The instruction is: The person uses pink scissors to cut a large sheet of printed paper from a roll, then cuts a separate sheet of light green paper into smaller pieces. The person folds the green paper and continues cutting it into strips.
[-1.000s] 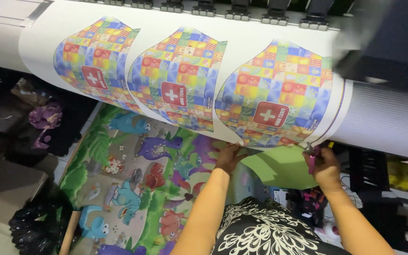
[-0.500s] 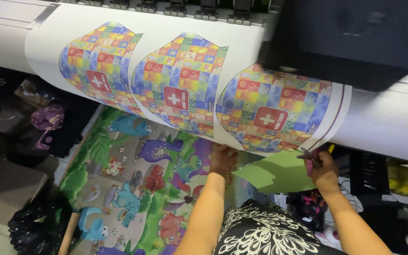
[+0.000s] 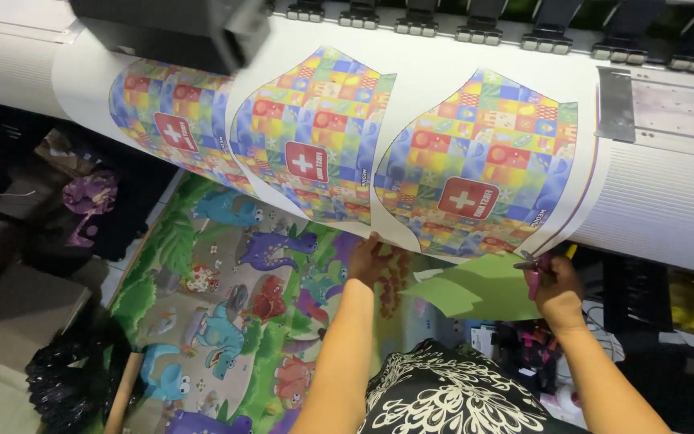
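A wide white sheet (image 3: 443, 72) hangs out of a large-format printer, carrying three colourful checkered shapes, each with a red patch and white cross. My left hand (image 3: 367, 259) pinches the sheet's lower edge under the middle shape. My right hand (image 3: 554, 283) grips pink-handled scissors (image 3: 533, 269) at the lower edge of the right shape (image 3: 479, 173). A green strip of cut paper (image 3: 479, 289) curls down between my two hands.
The dark print head (image 3: 166, 28) sits at the upper left over the sheet. The printer's white body (image 3: 668, 201) slopes to the right. A cartoon dinosaur mat (image 3: 218, 321) covers the floor below. Black bags (image 3: 66, 378) and boxes lie at left.
The print head has travelled from the right end to the left end of the printer. My hands have stayed at the sheet's lower edge.
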